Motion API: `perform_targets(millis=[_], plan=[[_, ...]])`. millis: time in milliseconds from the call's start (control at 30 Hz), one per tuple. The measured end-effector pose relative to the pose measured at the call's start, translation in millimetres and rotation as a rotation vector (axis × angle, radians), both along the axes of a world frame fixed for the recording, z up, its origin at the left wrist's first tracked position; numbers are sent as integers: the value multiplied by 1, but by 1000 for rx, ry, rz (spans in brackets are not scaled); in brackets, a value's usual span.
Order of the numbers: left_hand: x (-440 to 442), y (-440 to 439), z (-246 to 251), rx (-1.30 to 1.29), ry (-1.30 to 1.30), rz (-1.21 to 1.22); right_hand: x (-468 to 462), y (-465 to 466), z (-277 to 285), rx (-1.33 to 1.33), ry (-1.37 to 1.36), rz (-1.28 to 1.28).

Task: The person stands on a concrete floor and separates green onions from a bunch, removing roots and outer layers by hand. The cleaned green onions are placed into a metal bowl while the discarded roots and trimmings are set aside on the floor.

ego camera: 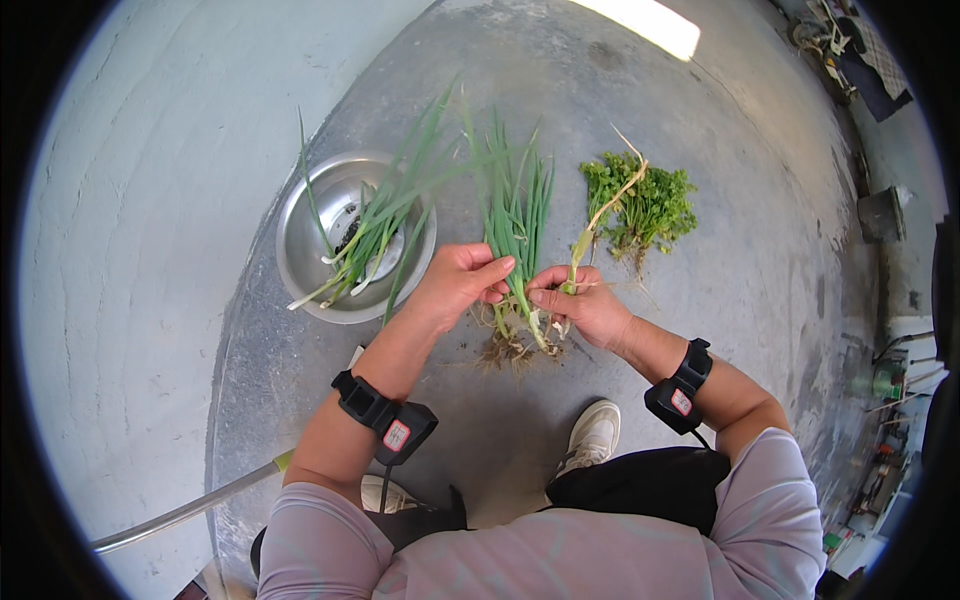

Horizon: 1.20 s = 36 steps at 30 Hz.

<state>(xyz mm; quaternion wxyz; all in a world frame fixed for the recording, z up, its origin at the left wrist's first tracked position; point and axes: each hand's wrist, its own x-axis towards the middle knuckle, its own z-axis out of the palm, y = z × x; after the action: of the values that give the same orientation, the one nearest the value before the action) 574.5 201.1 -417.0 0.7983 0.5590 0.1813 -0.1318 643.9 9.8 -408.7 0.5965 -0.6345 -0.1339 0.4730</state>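
Note:
My left hand point(466, 281) grips a green scallion point(517, 276) between thumb and fingers, its pale lower end pointing toward me. Close beside it, my right hand point(581, 304) pinches a withered, yellowed scallion leaf point(619, 196) that sticks up and away from the fist. Right thumb and fingertips are next to the held scallion's stem; whether they touch it is hard to tell. Beneath both hands lies a bunch of scallions point(538, 214) on the concrete floor, with soil-covered roots point(510, 356) at the near end.
Left of the bunch stands a stainless steel basin point(297, 259) holding several scallions with pale ends point(375, 236) and dark bits. A leafy green herb bunch point(667, 202) lies to the right. A wall point(165, 225) borders the left side; a metal tube point(195, 501) is near my left elbow.

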Motion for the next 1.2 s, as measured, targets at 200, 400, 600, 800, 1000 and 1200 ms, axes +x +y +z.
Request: perform_targets(millis=[200,400,600,800,1000,1200], plan=[[-1,-7,-3,44,-33,-14,-1,4,1,-18,32,-27],[-5,-12,-2,61,-55,3,3,6,1,-10,95,-38],[-5,-19,1,120,-13,108,4,9,-7,76,208,-262],[-11,-33,-4,102,-223,156,9,7,-18,117,353,-378],[-14,-39,-10,97,-328,59,13,7,-24,133,416,-435],[-18,-39,-7,94,-357,-11,19,6,-28,121,446,-440]])
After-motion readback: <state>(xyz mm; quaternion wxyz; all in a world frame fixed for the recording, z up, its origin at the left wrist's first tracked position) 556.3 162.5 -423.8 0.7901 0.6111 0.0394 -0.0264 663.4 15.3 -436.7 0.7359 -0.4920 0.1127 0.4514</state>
